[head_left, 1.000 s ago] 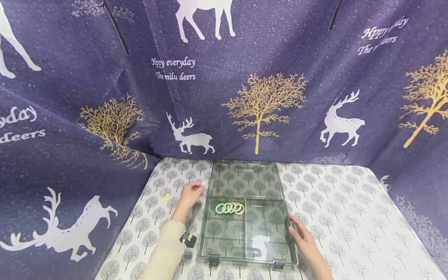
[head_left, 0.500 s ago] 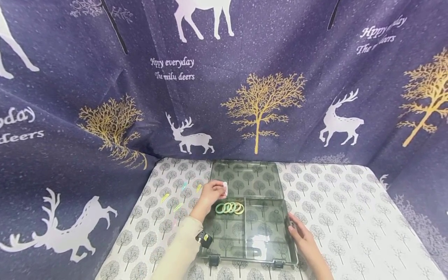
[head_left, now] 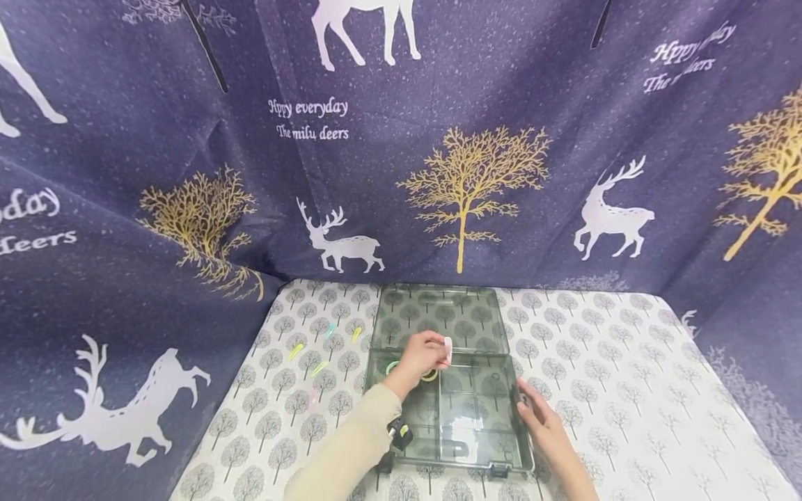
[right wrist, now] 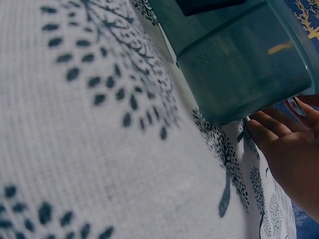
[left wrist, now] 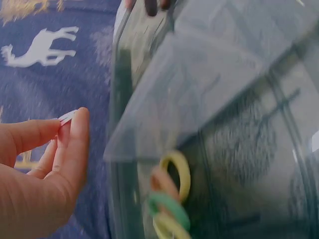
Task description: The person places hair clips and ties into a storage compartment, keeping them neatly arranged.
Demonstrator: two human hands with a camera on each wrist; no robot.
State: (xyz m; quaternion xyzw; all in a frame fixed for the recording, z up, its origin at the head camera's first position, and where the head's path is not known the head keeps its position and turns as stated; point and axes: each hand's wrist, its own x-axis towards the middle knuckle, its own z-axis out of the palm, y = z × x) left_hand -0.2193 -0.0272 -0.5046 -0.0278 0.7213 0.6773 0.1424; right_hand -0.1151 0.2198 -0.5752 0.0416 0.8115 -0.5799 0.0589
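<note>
My left hand (head_left: 418, 360) pinches a small whitish-pink clip (head_left: 447, 350) between thumb and fingertips, above a divided, see-through grey plastic box (head_left: 441, 431). The box stands with its lid (head_left: 466, 313) folded back flat behind it. Several pastel ring-shaped bands (left wrist: 168, 209) overlap in the back left compartment, partly hidden by my left hand in the head view. My right hand (head_left: 546, 424) rests at the box's right side, its fingers fairly straight and touching the outer wall. Beyond the wall, my right fingertips are partly hidden in the right wrist view.
Left of the box, several slim clips lie on the tree-print cloth (head_left: 244, 431): yellow clips (head_left: 296, 351), a turquoise clip (head_left: 330, 330) and a pink clip (head_left: 312, 399). A dark blue deer-print curtain (head_left: 401, 174) hangs behind and beside the table.
My left hand has carried the whitish-pink clip rightward from the cloth, past the lid's left edge, to above the box's middle. My right hand has stayed at the box's side.
</note>
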